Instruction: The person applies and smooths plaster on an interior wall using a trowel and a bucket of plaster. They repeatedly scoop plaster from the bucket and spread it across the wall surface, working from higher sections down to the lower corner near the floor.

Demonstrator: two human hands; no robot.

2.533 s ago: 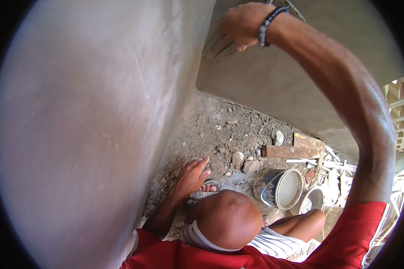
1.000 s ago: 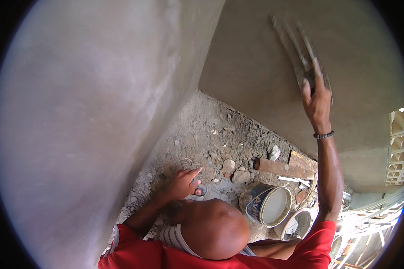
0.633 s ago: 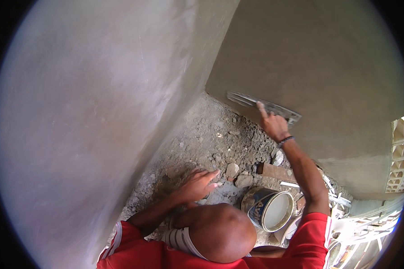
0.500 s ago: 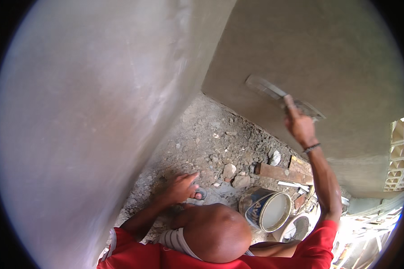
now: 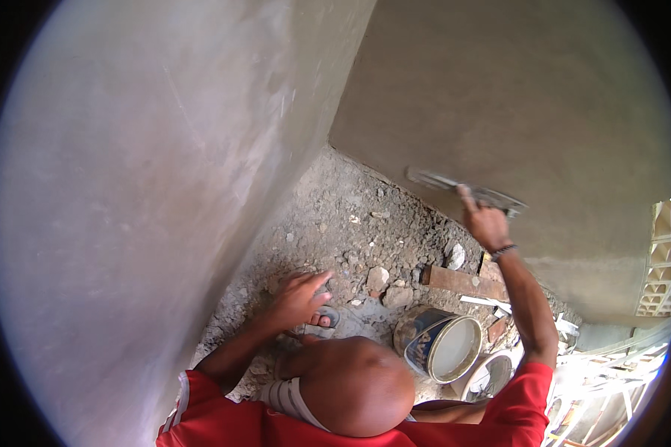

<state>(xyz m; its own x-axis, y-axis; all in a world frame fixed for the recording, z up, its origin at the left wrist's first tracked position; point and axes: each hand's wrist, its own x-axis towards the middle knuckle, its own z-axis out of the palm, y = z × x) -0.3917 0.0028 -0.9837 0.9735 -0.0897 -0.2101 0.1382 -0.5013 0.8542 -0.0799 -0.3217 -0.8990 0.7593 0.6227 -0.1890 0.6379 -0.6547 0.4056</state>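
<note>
Grey, likely light and stiff, the trowel is being gripped mid-back by the curled right hand; left hand half-spread, seemingly empty.

glare bleaches the strips at lower right, the trowel blurs slightly, fisheye corners black.

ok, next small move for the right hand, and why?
Probably glide the long grey rectangular trowel up the smooth brownish plastered wall: the bare right hand holds it low, near the wall's bottom edge, with most of that surface above.
</note>
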